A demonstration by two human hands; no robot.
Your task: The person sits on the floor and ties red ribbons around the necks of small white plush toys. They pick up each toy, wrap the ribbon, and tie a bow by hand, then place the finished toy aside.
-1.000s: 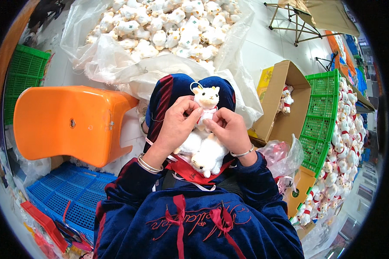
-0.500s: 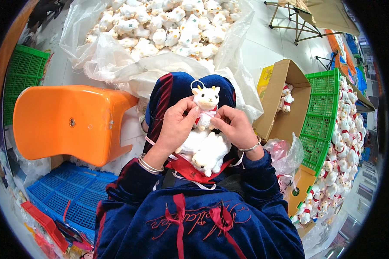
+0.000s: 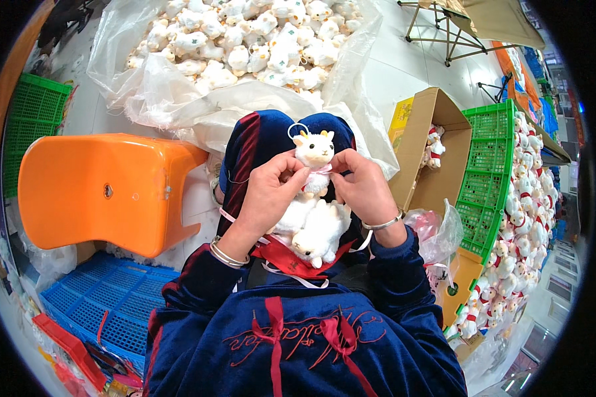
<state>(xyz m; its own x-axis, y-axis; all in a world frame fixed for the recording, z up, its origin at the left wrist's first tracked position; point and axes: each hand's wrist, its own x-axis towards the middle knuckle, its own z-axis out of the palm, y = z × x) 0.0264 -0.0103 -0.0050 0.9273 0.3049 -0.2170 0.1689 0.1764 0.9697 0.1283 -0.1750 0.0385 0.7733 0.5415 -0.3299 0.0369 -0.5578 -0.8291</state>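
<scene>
A small white plush goat (image 3: 315,151) with yellow horns and a white loop on its head stands upright over my lap, facing up. A pale pink ribbon (image 3: 322,170) goes round its neck. My left hand (image 3: 276,186) pinches the ribbon on the goat's left side in the picture, thumb and forefinger closed. From the other side my right hand (image 3: 362,186) grips the ribbon with its fingertips, just under the chin. Below, more white plush toys (image 3: 319,233) lie on a red cloth (image 3: 291,259) in my lap. My fingertips partly hide the ribbon's ends.
Ahead, a big clear plastic bag (image 3: 172,92) holds a heap of white plush toys (image 3: 245,46). An orange stool (image 3: 106,192) stands left, above a blue crate (image 3: 112,298). At right are a cardboard box (image 3: 437,109) with plush toys, a green crate (image 3: 487,178) and many toys wearing red.
My right hand has moved up a little, from beside the goat's body to its neck. The goat's head has turned slightly to the right. The whole view has shifted slightly.
</scene>
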